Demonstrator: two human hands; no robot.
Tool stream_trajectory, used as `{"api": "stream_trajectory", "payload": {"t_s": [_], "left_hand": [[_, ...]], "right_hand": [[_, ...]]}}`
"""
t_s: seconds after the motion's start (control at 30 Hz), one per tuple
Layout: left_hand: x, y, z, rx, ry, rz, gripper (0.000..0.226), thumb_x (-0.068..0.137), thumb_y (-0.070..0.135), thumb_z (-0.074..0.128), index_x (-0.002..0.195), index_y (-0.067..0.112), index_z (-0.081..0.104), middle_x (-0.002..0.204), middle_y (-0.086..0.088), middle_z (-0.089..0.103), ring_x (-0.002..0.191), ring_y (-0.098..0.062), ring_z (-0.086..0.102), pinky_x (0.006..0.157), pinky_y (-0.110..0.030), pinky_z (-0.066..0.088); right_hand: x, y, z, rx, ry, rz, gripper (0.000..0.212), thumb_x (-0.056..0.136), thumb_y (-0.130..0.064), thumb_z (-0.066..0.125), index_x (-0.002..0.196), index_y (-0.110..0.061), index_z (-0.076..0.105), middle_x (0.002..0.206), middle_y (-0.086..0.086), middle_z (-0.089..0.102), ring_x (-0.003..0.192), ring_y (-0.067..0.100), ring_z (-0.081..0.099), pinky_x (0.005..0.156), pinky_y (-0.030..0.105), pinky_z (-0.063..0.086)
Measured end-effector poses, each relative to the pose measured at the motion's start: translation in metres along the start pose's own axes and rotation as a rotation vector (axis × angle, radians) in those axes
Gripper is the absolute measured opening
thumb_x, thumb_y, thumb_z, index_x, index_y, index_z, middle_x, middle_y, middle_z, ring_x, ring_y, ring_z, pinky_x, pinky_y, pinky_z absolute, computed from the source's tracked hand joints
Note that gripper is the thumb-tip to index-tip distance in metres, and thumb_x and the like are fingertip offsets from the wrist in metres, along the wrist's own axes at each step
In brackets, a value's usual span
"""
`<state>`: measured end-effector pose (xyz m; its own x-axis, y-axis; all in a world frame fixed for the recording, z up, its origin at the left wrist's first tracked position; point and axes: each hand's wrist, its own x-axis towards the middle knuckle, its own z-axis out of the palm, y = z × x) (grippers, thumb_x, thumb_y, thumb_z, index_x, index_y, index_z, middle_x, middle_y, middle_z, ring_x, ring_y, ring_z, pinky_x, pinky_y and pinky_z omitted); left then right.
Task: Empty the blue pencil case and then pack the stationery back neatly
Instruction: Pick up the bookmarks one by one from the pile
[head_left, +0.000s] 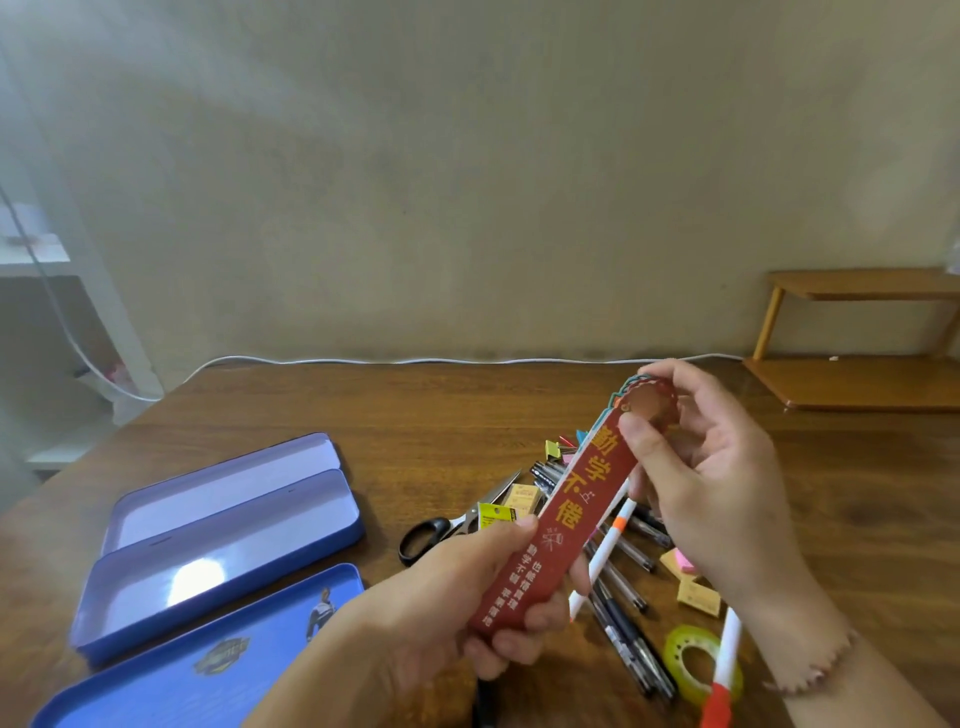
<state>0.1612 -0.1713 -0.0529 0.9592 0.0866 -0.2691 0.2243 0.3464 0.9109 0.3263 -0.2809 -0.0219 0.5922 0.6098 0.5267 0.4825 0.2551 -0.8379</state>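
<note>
Now | red bookmark (558, 514) (yellow characters) | left hand (457, 608), right hand (691, 462) both gripping it

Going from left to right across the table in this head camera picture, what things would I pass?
Open blue pencil case → black-handled scissors → red bookmark held up in both hands → pile of pens → roll of clear tape → wooden shelf.

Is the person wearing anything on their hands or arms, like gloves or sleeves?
No. The left hand and right hand are bare, with no gloves, rings or watch showing. Both forearms are bare too; no sleeve shows in the picture.
</note>
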Motion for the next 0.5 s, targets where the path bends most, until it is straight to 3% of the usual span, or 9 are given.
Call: {"api": "stream_trajectory", "payload": {"t_s": [0.13, 0.27, 0.33, 0.43, 0.5], "left_hand": [[0.003, -0.002, 0.003, 0.067, 0.102, 0.127, 0.045, 0.091, 0.053, 0.037, 0.102, 0.018, 0.062, 0.074, 0.000, 0.045, 0.059, -0.011, 0.038, 0.042, -0.017, 0.023], [-0.002, 0.000, 0.010, 0.224, 0.298, 0.234, 0.044, 0.091, 0.055, 0.039, 0.108, 0.019, 0.059, 0.082, 0.001, 0.050, 0.066, -0.010, 0.043, 0.056, -0.020, 0.034], [-0.010, 0.004, 0.015, 0.363, 0.357, 0.282, 0.042, 0.095, 0.055, 0.034, 0.108, 0.025, 0.059, 0.083, 0.004, 0.050, 0.070, -0.009, 0.043, 0.063, -0.024, 0.037], [-0.027, 0.011, 0.021, 0.592, 0.446, 0.397, 0.036, 0.102, 0.046, 0.028, 0.114, 0.030, 0.058, 0.074, 0.025, 0.053, 0.069, 0.002, 0.047, 0.068, -0.022, 0.039], [-0.046, 0.013, 0.022, 0.740, 0.523, 0.494, 0.029, 0.104, 0.040, 0.029, 0.113, 0.031, 0.056, 0.079, 0.030, 0.055, 0.076, 0.005, 0.051, 0.072, -0.020, 0.040]], "right_hand": [[-0.003, -0.004, 0.006, 0.062, 0.147, 0.040, 0.043, 0.081, -0.035, 0.068, 0.115, -0.028, 0.042, 0.089, -0.002, 0.066, 0.062, 0.013, 0.068, 0.050, 0.023, 0.054], [-0.021, -0.015, 0.025, -0.142, 0.101, -0.096, 0.024, 0.076, -0.048, 0.072, 0.080, -0.028, 0.059, 0.070, -0.007, 0.067, 0.062, 0.011, 0.067, 0.055, 0.022, 0.053], [-0.032, -0.020, 0.038, -0.189, 0.039, -0.132, 0.018, 0.075, -0.041, 0.076, 0.075, -0.028, 0.064, 0.069, -0.010, 0.067, 0.068, 0.009, 0.066, 0.057, 0.017, 0.051], [-0.041, -0.028, 0.053, -0.080, -0.010, -0.072, 0.011, 0.078, -0.030, 0.075, 0.080, -0.029, 0.064, 0.082, -0.015, 0.069, 0.080, 0.006, 0.066, 0.068, 0.024, 0.055], [-0.038, -0.036, 0.061, -0.041, -0.072, -0.045, 0.014, 0.078, -0.025, 0.076, 0.086, -0.029, 0.065, 0.091, -0.019, 0.069, 0.089, 0.004, 0.066, 0.077, 0.031, 0.056]]}}
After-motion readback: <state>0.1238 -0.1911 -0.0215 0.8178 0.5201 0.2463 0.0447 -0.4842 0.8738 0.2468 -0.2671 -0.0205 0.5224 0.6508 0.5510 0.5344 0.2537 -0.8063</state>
